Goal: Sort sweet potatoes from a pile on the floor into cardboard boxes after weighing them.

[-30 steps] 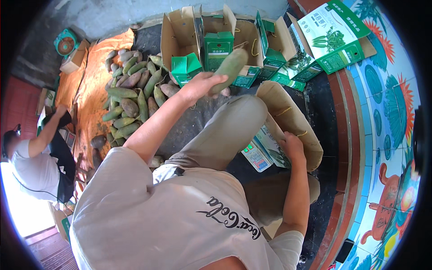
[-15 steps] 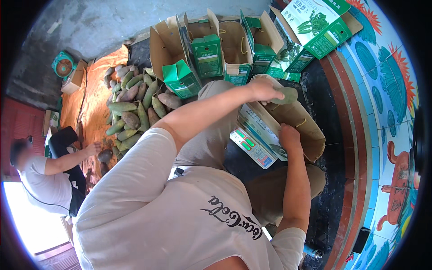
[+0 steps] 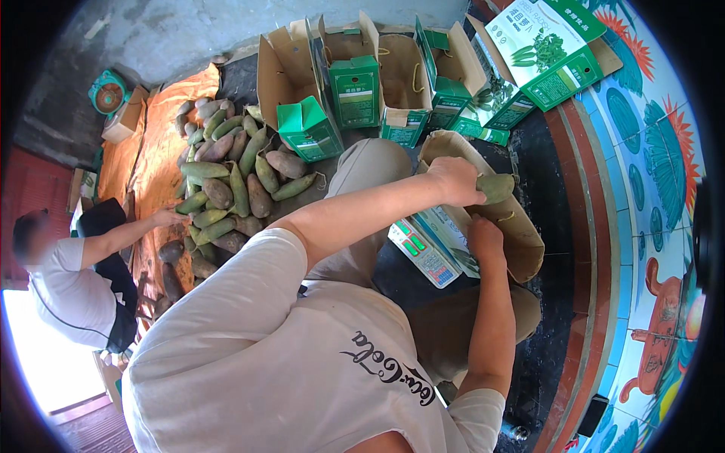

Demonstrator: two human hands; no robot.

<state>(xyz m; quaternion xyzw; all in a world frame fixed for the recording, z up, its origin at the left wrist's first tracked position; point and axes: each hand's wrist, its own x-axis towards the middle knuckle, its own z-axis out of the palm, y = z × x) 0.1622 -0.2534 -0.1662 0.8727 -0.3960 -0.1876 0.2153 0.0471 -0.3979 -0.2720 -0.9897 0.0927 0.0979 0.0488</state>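
My left hand [image 3: 458,181] is closed round the end of a green radish [image 3: 495,188], holding it over the opening of a cardboard box [image 3: 526,257] between my knees. The box lies tilted with its brown inside showing. My right hand [image 3: 485,238] grips the box's near side wall, with some fingers hidden. A digital scale [image 3: 425,257] with green displays is beside the box, partly covered by it.
A pile of green radishes [image 3: 240,192] lies on orange sheeting [image 3: 119,181] at left, where a co-worker [image 3: 75,279] reaches in. Open green boxes [image 3: 355,92] stand along the back. A printed box [image 3: 540,53] is at back right, near the tiled wall [image 3: 664,174].
My left hand has moved the radish slightly right and down, further over the box. The view has shifted a little. The co-worker's arm has stretched toward the pile.
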